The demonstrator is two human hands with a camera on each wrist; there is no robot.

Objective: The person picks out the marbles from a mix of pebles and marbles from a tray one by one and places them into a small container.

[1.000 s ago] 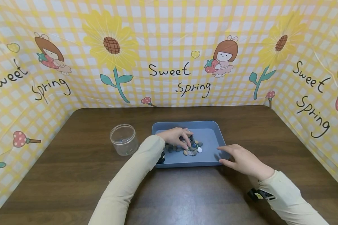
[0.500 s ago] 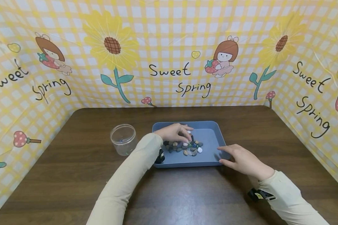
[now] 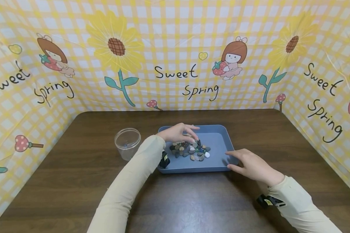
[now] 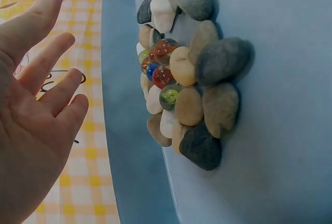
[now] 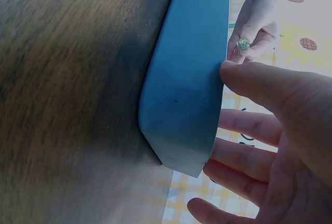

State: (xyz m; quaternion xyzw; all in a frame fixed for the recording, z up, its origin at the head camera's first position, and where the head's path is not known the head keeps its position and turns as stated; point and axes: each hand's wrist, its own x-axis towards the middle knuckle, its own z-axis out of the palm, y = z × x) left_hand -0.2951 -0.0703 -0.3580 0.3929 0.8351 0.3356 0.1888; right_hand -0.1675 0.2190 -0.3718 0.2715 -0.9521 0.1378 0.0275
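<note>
Though well away from right hand (image 3: pixel 252 165), marble (image 5: pixel 244 44) in left hand (image 3: pixel 178 133)

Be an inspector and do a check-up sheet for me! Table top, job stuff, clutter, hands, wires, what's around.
Surface: brown table.
Job's things: blue tray with stones and marbles; clear jar left of it, contents unclear.
Clutter: nothing seen.
Hands: left hand pinches a green marble above the tray; right hand is at the tray's right edge.
Cables: nothing seen.
Surroundings: yellow checked cloth, behind and both sides.
</note>
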